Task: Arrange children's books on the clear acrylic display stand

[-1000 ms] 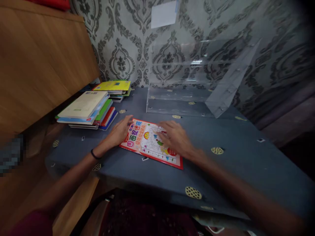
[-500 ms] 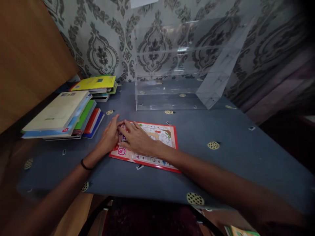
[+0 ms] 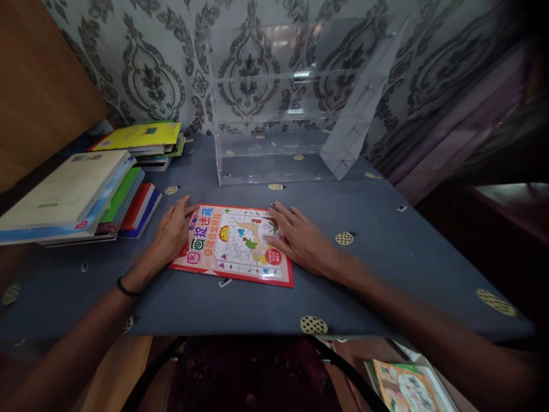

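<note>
A thin picture book [image 3: 240,246] with a red border and a drawn cover lies flat on the blue tablecloth in front of me. My left hand [image 3: 174,232] rests at the book's left edge, fingers stretched toward its upper left corner. On the right side, my right hand [image 3: 300,237] lies over the book's right edge with its fingers spread on the cover. Neither hand grips the book. A black band [image 3: 127,288] circles my left wrist.
At the left stands a stack of books [image 3: 72,194], with a second stack topped by a yellow book [image 3: 141,135] behind it. A clear acrylic rack [image 3: 274,151] stands at the back against the patterned wall. More books [image 3: 407,386] lie below the table's front edge.
My right hand has slid from the book's left part to its right edge, uncovering the cover. My left hand stays by the left edge. The camera view has shifted a little.
</note>
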{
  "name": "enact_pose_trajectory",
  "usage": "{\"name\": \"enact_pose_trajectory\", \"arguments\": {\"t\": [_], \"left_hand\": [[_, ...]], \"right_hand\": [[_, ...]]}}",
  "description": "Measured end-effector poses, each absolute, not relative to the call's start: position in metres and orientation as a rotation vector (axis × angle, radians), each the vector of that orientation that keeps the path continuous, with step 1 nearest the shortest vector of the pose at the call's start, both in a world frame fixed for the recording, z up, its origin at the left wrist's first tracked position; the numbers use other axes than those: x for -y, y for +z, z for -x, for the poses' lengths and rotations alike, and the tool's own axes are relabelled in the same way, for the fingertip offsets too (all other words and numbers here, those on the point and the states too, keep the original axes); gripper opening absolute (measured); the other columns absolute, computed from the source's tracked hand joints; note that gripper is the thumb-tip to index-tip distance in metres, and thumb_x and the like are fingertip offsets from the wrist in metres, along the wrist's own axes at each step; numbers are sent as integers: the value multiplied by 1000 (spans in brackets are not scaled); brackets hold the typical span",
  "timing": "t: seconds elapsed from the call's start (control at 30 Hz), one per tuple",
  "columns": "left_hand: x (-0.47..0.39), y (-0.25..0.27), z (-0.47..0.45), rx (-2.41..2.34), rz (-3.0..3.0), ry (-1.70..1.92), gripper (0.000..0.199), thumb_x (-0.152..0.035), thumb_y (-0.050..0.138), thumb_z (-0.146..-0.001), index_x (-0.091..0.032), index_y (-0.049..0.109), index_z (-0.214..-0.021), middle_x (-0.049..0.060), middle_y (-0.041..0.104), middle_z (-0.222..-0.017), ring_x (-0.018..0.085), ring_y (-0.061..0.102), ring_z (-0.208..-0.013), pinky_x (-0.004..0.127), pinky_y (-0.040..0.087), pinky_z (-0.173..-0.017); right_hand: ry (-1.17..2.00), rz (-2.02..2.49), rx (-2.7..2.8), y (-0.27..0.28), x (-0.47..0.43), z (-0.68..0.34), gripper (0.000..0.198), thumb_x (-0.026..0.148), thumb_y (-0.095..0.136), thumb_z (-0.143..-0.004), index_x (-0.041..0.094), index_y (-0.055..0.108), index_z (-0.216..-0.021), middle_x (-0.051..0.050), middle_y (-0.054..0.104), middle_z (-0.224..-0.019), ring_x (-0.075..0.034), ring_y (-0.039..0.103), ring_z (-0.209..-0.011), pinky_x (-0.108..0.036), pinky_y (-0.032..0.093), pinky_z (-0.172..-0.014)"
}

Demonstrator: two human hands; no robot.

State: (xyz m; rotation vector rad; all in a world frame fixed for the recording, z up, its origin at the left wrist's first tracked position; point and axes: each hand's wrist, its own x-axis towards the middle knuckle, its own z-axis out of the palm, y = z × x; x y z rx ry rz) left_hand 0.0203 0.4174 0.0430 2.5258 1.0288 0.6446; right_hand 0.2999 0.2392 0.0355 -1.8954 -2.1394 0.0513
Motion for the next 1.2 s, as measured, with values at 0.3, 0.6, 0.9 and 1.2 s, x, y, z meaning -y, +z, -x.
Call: {"name": "enact_pose_trajectory", "arguments": {"t": [0.3,0.6,0.9,1.2], "left_hand": [[-347,68,-2,-1050,-3033,435,35,-31,38,-103,-16,59,-127,14,70,-114,31,62,-110,49,52,-94],[-279,46,27,-999,-3133,523,30,-21,39,-104,-15,57,-127,15,68,-126,27,64,-118,43,57,-96],[-301,45,33,-1104,-2912,544,30,-26,38,-106,-18,61,-124,13,69,-130,29,60,-127,48,54,-103],[-289,39,30,-1218,-2850,635,31,-18,38,-104,-17,58,-127,14,66,-129,26,64,-115,44,55,-96]], "right_hand": [[-47,1924,2025,29,-222,-309,56,50,37,-105,17,43,-150,-18,49,-155,-32,46,-143,-61,33,-118],[-338,1930,2037,37,-182,-280,48,51,42,-103,17,64,-127,-15,71,-110,-33,62,-104,-61,39,-106],[-342,1519,2081,68,-151,-237,23,23,49,-101,24,71,-110,0,70,-68,-19,64,-64,-51,48,-101],[358,1198,2453,66,-291,-152,61,50,31,-108,8,46,-149,-18,50,-154,-28,44,-145,-49,37,-120]]}}
